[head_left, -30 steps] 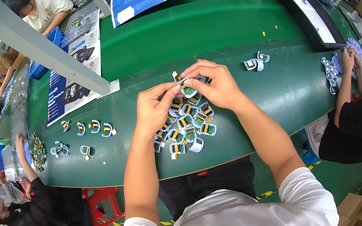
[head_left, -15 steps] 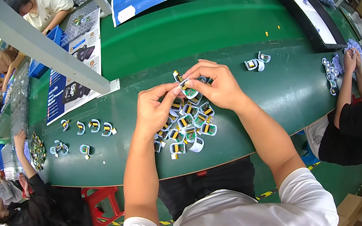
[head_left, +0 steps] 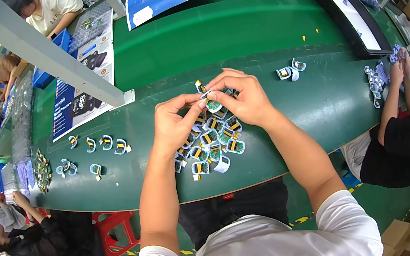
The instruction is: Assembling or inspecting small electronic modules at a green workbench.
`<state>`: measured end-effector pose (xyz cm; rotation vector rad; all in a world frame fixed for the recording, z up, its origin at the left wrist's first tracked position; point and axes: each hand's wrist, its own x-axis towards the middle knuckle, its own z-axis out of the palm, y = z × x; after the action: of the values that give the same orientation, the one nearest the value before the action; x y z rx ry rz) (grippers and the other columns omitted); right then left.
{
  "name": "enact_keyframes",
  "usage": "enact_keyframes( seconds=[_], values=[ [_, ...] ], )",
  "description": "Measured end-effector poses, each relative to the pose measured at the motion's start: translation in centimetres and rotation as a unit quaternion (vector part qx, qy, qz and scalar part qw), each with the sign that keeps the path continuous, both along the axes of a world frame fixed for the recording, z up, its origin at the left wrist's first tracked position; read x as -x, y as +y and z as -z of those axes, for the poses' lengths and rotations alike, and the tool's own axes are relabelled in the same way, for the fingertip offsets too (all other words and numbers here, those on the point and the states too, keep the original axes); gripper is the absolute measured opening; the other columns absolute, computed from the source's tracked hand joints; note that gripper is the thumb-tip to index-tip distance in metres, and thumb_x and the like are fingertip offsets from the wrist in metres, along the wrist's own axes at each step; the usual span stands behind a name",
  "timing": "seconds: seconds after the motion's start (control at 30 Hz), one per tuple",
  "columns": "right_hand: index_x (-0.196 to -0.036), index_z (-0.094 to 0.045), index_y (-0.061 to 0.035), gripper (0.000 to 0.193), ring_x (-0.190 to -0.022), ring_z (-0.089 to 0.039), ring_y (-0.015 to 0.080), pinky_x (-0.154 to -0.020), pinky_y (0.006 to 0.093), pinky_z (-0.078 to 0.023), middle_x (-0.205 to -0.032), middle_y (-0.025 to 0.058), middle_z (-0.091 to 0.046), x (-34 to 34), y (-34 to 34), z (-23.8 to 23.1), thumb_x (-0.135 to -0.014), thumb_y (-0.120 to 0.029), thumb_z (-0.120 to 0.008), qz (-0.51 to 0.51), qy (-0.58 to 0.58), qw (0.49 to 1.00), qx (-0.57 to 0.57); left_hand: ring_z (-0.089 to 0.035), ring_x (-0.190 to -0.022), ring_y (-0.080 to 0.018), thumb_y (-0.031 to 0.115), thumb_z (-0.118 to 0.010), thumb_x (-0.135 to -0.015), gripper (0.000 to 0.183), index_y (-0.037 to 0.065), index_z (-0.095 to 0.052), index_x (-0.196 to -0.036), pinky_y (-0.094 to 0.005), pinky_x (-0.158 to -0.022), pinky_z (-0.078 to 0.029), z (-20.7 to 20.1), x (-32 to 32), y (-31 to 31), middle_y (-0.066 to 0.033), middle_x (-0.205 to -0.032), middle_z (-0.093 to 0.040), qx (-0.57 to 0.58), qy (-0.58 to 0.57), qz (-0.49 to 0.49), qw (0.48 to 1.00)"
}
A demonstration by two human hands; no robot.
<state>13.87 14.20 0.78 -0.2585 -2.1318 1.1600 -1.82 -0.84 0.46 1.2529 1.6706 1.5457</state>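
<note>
Between both sets of fingertips is a small green circuit board in a pale plastic housing [head_left: 214,106], held above the middle of the pile. My left hand [head_left: 177,121] pinches its left side with thumb and forefinger. Around its upper right, the thumb and fingers of my right hand [head_left: 244,97] are closed; they partly cover it. Right beneath lies a pile of like circuit-board units [head_left: 210,138], with pale curved housings, green boards and black-and-yellow parts. An empty-looking pale housing [head_left: 222,165] sits at the pile's near edge.
Several similar units [head_left: 106,142] are spread out at the left, and a small cluster [head_left: 291,71] lies right. A grey metal post [head_left: 61,65] rises at the left beside a printed sheet [head_left: 61,116]. A black-rimmed tray [head_left: 378,51] stands far right. Co-workers sit at both sides.
The held unit has tilted slightly between my fingers. Small yellow bits on the far green surface have shifted slightly right. At the left, a co-worker's arm has drawn back from the table.
</note>
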Motion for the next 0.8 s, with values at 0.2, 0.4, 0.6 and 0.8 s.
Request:
enact_keyframes(
  seconds=[0.2, 0.4, 0.6, 0.8],
  values=[
    [-0.097, -0.077, -0.0033, 0.008, -0.102, -0.073, 0.0282, -0.108, 0.0508, -0.048, -0.108, 0.0097, -0.078, -0.2, -0.7, 0.7, -0.090, -0.006, -0.076, 0.058, 0.002, 0.995, -0.075, -0.070, -0.088, -0.0092, 0.003, -0.076, -0.094, 0.018, -0.005, -0.073, -0.110, -0.0249, -0.079, -0.057, 0.5, -0.1, 0.4, -0.0068, -0.096, -0.076, 0.023, -0.110, -0.001, 0.994],
    [-0.099, -0.077, -0.0087, 0.015, -0.115, -0.068, 0.0276, -0.108, 0.0538, -0.048, -0.120, 0.0041, -0.074, 0.2, -0.6, -0.4, -0.084, -0.008, -0.080, 0.054, 0.066, 0.965, -0.248, -0.072, -0.080, -0.0102, 0.003, -0.072, -0.097, 0.016, -0.007, -0.072, -0.109, -0.0238, -0.071, -0.056, -0.4, 0.2, 0.3, -0.0080, -0.094, -0.076, 0.050, -0.173, 0.006, 0.984],
    [-0.098, -0.077, -0.0109, 0.016, -0.119, -0.067, 0.0273, -0.109, 0.0534, -0.047, -0.119, 0.0026, -0.073, 0.0, 0.0, -0.4, -0.083, -0.009, -0.082, 0.006, 0.042, 0.960, -0.276, -0.073, -0.075, -0.0136, 0.003, -0.073, -0.097, 0.015, -0.008, -0.073, -0.108, -0.0252, -0.068, -0.057, -0.7, 0.3, 0.1, -0.0103, -0.090, -0.076, 0.072, -0.157, 0.020, 0.985],
    [-0.097, -0.071, -0.0069, 0.013, -0.121, -0.067, 0.0290, -0.109, 0.0526, -0.048, -0.118, 0.0052, -0.074, -0.4, -0.3, -1.3, -0.086, -0.003, -0.077, -0.043, 0.022, 0.967, -0.249, -0.070, -0.071, -0.0129, 0.002, -0.074, -0.096, 0.013, -0.008, -0.073, -0.105, -0.0261, -0.065, -0.056, -0.6, 0.5, -0.1, -0.0104, -0.089, -0.075, 0.075, -0.173, 0.054, 0.981]
  ],
)
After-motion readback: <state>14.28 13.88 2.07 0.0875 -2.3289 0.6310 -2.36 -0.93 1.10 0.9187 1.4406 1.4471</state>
